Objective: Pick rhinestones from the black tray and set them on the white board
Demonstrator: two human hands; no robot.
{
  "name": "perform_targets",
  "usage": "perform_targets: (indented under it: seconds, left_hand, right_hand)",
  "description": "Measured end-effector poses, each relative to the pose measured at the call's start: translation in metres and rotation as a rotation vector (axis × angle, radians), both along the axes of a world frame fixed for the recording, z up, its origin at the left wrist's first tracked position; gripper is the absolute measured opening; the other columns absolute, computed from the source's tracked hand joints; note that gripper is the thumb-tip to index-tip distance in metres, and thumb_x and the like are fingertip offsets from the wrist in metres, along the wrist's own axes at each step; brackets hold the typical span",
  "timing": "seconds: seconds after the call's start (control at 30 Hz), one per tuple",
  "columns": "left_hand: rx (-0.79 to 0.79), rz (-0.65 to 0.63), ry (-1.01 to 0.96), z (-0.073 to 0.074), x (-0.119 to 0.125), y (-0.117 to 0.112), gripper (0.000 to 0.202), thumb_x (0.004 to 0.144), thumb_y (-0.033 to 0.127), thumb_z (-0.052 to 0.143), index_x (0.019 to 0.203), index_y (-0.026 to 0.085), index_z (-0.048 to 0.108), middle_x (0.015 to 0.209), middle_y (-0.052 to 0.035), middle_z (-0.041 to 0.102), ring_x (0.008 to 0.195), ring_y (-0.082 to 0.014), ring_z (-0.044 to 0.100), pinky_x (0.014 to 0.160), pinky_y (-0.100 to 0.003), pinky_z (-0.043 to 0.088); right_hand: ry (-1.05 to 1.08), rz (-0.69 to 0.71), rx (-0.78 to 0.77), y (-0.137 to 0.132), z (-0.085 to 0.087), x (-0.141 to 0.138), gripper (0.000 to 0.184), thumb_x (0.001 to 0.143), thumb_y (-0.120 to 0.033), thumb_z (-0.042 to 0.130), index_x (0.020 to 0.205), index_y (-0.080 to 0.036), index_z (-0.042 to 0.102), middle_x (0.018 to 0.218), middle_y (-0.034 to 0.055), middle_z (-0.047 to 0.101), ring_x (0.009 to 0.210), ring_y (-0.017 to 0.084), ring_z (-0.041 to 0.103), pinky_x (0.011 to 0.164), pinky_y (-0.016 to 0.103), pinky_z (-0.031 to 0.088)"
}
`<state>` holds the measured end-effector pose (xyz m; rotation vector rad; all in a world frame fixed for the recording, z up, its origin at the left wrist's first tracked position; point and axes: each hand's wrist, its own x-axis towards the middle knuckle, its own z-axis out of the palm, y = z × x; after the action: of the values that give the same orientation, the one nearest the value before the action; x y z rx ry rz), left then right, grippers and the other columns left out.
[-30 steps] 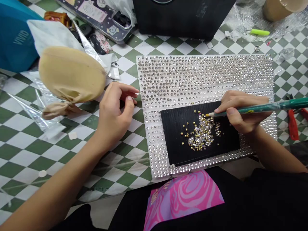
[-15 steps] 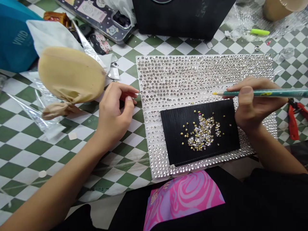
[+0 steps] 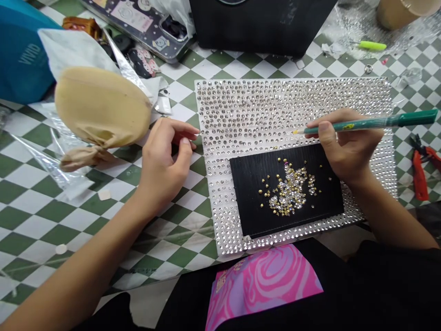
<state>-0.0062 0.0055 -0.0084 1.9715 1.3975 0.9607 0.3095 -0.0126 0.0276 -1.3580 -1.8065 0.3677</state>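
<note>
My right hand (image 3: 347,145) grips a green pencil (image 3: 372,123) with a yellow tip, held nearly level. Its tip is over the white board (image 3: 213,184), which is covered in rows of clear rhinestones; whether a stone sits on the tip is too small to tell. Under that hand lies a black tray-like slab (image 3: 251,216) resting on the board. A heap of loose gold-backed rhinestones (image 3: 287,195) is spread on it. My left hand (image 3: 167,154) rests on the table with fingers loosely bent and apart, fingertips at the board's left edge, holding nothing.
A tied tan bundle (image 3: 103,105) lies left among foil and plastic scraps. Behind are a phone (image 3: 151,27), a black box (image 3: 255,27) and a blue bag (image 3: 24,59). Red-handled pliers (image 3: 419,174), a bright green tool (image 3: 372,45) and a cup (image 3: 396,16) are right.
My right hand has moved left with the pencil, bringing its tip a little further left over the rhinestone rows. The pencil's green rear end now shows. My left hand stays put.
</note>
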Motion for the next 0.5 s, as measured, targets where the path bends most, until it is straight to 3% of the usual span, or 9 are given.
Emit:
perform_targets:
  seconds: [0.13,0.33,0.4,0.5]
  left_hand:
    - [0.006,0.002,0.006,0.0006,0.0008,-0.0001,0.019,0.086,0.012,0.045,0.097,0.018,0.06,0.089,-0.0017,0.059,0.073,-0.0054,0.056,0.068,-0.02,0.046]
    - [0.009,-0.004,0.012,0.002,0.0011,0.0005,0.019,0.086,0.012,0.045,0.096,0.017,0.06,0.089,-0.0019,0.06,0.072,-0.0052,0.056,0.067,-0.019,0.046]
    - [0.008,0.0,0.01,0.0014,0.0009,0.0008,0.018,0.086,0.012,0.045,0.096,0.017,0.06,0.089,-0.002,0.059,0.072,-0.0053,0.056,0.067,-0.019,0.046]
    - [0.011,0.001,0.007,0.0007,0.0003,0.0008,0.018,0.086,0.013,0.045,0.096,0.017,0.06,0.089,-0.0019,0.059,0.072,-0.0053,0.056,0.067,-0.019,0.046]
  right_hand:
    - [0.006,0.005,-0.001,-0.0007,0.0007,-0.0007,0.011,0.085,-0.018,0.06,0.083,-0.023,0.07,0.073,-0.0007,0.068,0.066,0.012,0.066,0.062,0.028,0.052]
    - [0.083,-0.056,0.087,-0.0019,0.0008,-0.0024,0.016,0.084,-0.014,0.057,0.072,-0.016,0.069,0.066,0.0013,0.067,0.059,0.009,0.063,0.056,0.024,0.047]
    - [0.103,-0.019,0.12,-0.0033,0.0025,-0.0027,0.018,0.082,-0.013,0.057,0.068,-0.015,0.067,0.063,0.0011,0.065,0.057,0.008,0.059,0.055,0.023,0.044]
    - [0.166,0.166,0.112,-0.0063,0.0056,-0.003,0.016,0.079,-0.011,0.056,0.068,-0.015,0.066,0.06,0.0005,0.062,0.053,0.007,0.054,0.051,0.023,0.04]
